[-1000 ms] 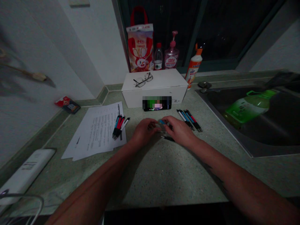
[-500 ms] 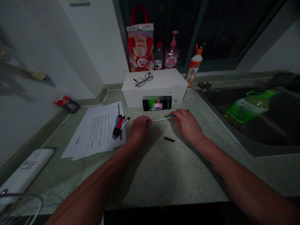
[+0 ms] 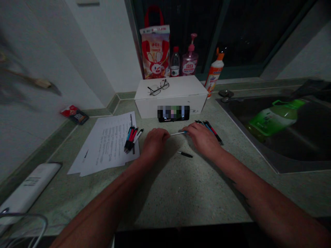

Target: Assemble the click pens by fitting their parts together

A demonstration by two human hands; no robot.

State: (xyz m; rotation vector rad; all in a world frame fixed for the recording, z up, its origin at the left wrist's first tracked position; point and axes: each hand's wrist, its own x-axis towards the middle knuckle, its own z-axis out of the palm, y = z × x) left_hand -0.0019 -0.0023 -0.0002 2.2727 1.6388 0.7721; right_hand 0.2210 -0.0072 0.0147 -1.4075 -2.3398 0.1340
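My left hand (image 3: 155,143) is closed in a pinch on one end of a thin white rod (image 3: 177,133) that looks like a pen refill. At its other end, a small blue part shows by the fingertips of my right hand (image 3: 203,137), also closed. The fingers hide exactly how the two parts meet. Below the rod, a short black pen piece with a silver tip (image 3: 185,154) lies on the counter. Several pens (image 3: 214,131) lie just beyond my right hand, partly covered by it. More pens (image 3: 133,137), black, red, blue and white, rest left of my left hand.
Printed sheets (image 3: 103,148) lie under the left pens. A phone (image 3: 173,117) leans on a white box (image 3: 170,91) bearing glasses (image 3: 158,88). Right is a sink (image 3: 269,162) holding a green-labelled bottle (image 3: 275,117); a white power strip-like object (image 3: 33,186) lies left.
My right hand has shifted slightly left, closer to my left hand, and less of the white rod shows. The pens beyond my right hand are more exposed.
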